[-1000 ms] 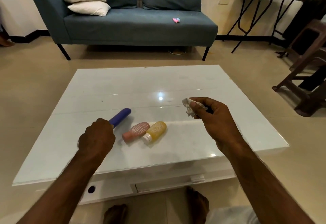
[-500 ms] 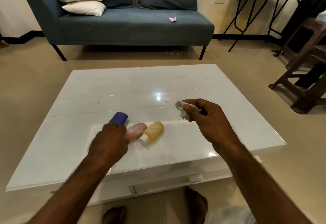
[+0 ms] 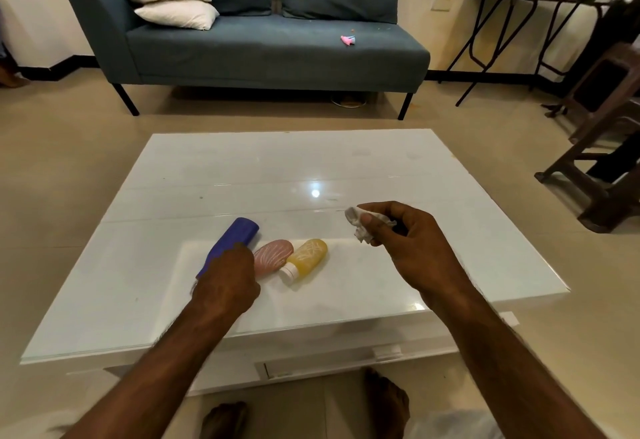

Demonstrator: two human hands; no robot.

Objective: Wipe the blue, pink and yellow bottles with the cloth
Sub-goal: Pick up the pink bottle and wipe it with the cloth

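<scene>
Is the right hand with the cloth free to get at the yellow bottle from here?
Probably yes. The right hand holds the cloth above bare table, and the yellow bottle lies uncovered; the left hand sits over the blue bottle.

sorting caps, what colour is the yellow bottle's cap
White, on the yellow plastic bottle; head view.

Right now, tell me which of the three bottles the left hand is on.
The blue bottle, leftmost in the row. The left hand covers its near end, while the pink bottle and yellow bottle lie untouched beside it.
</scene>
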